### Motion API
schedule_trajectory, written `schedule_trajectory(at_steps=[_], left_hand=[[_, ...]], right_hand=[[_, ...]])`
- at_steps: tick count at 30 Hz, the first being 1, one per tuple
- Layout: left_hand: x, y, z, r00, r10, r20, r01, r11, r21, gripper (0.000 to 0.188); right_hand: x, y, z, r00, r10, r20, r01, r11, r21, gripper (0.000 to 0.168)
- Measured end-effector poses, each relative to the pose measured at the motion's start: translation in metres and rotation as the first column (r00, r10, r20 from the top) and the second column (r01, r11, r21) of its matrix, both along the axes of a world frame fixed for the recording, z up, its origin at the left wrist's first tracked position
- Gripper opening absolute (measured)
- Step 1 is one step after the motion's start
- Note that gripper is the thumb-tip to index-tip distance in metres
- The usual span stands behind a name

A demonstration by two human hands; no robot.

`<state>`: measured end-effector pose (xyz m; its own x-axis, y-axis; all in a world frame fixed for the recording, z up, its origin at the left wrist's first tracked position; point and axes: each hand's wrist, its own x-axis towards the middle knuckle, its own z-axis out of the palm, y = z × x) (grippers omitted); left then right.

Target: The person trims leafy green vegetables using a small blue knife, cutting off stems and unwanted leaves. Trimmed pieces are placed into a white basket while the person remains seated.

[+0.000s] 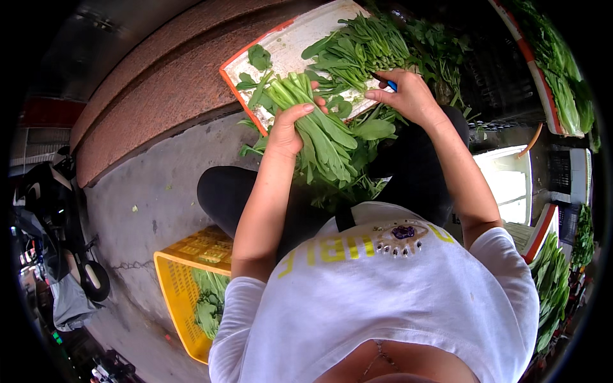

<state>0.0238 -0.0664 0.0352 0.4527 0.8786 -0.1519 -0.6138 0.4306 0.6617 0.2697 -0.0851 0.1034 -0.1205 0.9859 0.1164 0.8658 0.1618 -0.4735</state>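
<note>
A bunch of leafy greens is gripped in my left hand, its pale stalks pointing away from me and its leaves hanging back over my lap. My right hand holds a small knife with a blue handle; its dark blade points left, and most of the handle is hidden by my fingers. Beyond both hands lies a white foam board or lid with a red-orange edge. On its right part rests a pile of similar greens, close to the knife tip. A loose leaf lies at its left.
Trimmed leaves are heaped between my knees. To my left stands a yellow plastic crate with greens inside. A reddish stone step borders the concrete floor. At right are a white foam box and more greens.
</note>
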Motion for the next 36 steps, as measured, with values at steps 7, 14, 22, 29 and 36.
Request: schedule_trajectory(at_steps=[7, 14, 22, 29, 36], left_hand=[[0.064, 0.008, 0.003, 0.960, 0.139, 0.243, -0.138, 0.990, -0.021, 0.050], [0.101, 0.023, 0.015, 0.904, -0.425, -0.037, 0.390, 0.788, 0.477, 0.096], [0.036, 0.066, -0.133, 0.606, -0.357, -0.711, 0.327, 0.926, -0.187, 0.059], [0.029, 0.067, -0.186, 0.286, -0.402, -0.870, 0.315, 0.897, -0.311, 0.050], [0.024, 0.062, -0.178, 0.309, -0.385, -0.870, 0.404, 0.881, -0.247, 0.048]], right_hand=[[-0.053, -0.023, -0.019, 0.896, -0.013, -0.444, -0.056, 0.988, -0.143, 0.099], [0.042, -0.033, 0.078, 0.840, -0.117, -0.530, -0.015, 0.971, -0.237, 0.050], [0.116, -0.259, 0.312, 0.621, -0.765, 0.172, 0.773, 0.634, 0.026, 0.042], [0.227, -0.488, 0.286, -0.106, -0.854, 0.510, 0.936, 0.089, 0.342, 0.042], [0.261, -0.510, 0.185, -0.370, -0.729, 0.576, 0.897, -0.120, 0.425, 0.031]])
